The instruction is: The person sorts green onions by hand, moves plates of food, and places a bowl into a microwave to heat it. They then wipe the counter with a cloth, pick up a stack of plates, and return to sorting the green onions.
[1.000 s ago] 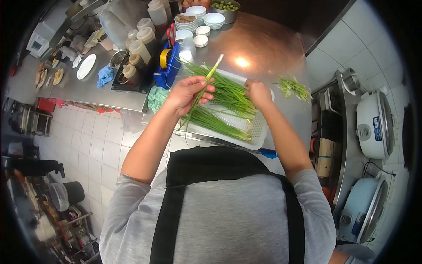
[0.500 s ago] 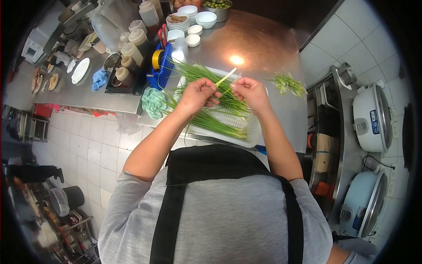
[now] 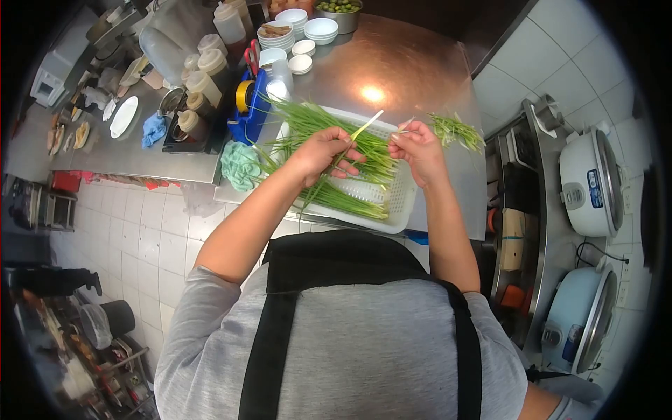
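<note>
My left hand is closed around a spring onion, its white root end pointing up and to the right. To the right of it, my right hand is pinched; a thin pale strip shows at its fingertips, too small to name surely. Both hands are above a white perforated plastic basket. Long green spring onions fill its far side, and another bunch lies along the near side. A small heap of green and pale trimmings rests on the steel table to the right.
Left of the basket are a green cloth and a blue tape dispenser. Squeeze bottles stand in a black tray behind. Stacked white bowls are at the back. Rice cookers line the right side.
My right hand has moved right, away from the spring onion, with a thin strip at its fingertips. My left hand still holds the spring onion, and its lower fingers have spread a little.
</note>
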Action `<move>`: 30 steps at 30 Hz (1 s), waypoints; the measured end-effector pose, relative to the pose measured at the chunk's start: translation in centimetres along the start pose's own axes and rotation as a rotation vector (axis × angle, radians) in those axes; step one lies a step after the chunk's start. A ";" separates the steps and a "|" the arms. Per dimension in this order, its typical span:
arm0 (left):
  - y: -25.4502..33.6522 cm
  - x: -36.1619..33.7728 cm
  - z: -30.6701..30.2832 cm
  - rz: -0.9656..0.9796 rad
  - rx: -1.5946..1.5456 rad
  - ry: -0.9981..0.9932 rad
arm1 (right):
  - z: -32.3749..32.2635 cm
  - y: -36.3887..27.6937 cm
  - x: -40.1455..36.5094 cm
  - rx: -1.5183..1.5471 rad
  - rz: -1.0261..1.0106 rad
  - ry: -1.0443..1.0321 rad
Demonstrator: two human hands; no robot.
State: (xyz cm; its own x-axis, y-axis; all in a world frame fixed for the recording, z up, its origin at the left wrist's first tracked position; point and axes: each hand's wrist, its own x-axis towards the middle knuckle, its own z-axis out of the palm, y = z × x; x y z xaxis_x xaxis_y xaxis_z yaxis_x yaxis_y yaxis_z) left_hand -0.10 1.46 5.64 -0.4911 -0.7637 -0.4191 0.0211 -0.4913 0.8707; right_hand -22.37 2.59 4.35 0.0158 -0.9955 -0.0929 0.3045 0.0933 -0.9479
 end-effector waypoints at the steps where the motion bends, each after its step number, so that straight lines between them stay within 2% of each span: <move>1: 0.1 0.1 0.0 -0.013 0.001 -0.013 | -0.5 0.0 0.1 0.002 -0.036 0.037; 3: 0.1 0.6 -0.7 0.024 0.113 -0.027 | -2.5 -0.2 0.4 0.006 -0.109 0.112; 4: 0.3 1.0 -1.2 0.043 0.168 -0.034 | -3.9 -0.3 1.0 0.008 -0.160 0.219; 6: 1.7 1.4 -1.5 0.195 0.471 0.008 | -7.5 -0.4 3.0 0.012 -0.262 0.439; 7: 2.6 1.8 -1.4 0.272 0.621 0.025 | -9.3 -0.2 4.1 0.017 -0.257 0.546; 9: 5.1 2.4 -0.6 0.291 0.699 -0.002 | -12.9 0.7 6.7 0.025 -0.249 0.752; 10: 6.1 3.1 -0.4 0.302 0.739 -0.012 | -14.6 1.2 8.0 -0.228 -0.166 0.789; 12: 6.4 5.1 -0.5 0.224 0.555 -0.081 | -17.0 2.3 9.7 -0.731 0.014 0.836; 14: 5.9 6.9 -0.1 0.155 0.404 -0.092 | -16.8 2.6 9.4 -0.615 -0.077 0.710; 18: 3.3 8.4 1.5 0.212 0.319 -0.047 | -14.0 2.9 6.9 -0.395 -0.254 0.468; 20: 2.2 8.9 2.1 0.248 0.270 -0.054 | -7.8 0.2 3.3 0.045 -0.040 0.221; 23: 2.1 7.7 3.6 0.241 0.242 -0.067 | -3.7 -0.4 1.7 0.197 -0.048 0.033; 26: 1.6 6.2 3.7 0.558 0.191 -0.024 | -3.1 -0.5 1.6 0.197 -0.054 0.030; 28: 2.0 3.1 0.6 0.536 0.186 0.046 | -2.7 -1.2 1.1 0.202 -0.058 0.026; 30: 1.8 -1.1 -4.5 0.608 0.192 0.063 | -2.3 -1.7 0.6 0.212 -0.065 -0.003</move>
State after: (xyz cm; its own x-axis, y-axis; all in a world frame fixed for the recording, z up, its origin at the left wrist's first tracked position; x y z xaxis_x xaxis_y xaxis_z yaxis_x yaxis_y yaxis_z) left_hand 4.45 -0.48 6.53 -0.3884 -0.9084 0.1547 0.1201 0.1165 0.9859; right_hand -25.10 1.87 5.22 -0.0071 -0.9994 -0.0327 0.4980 0.0248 -0.8668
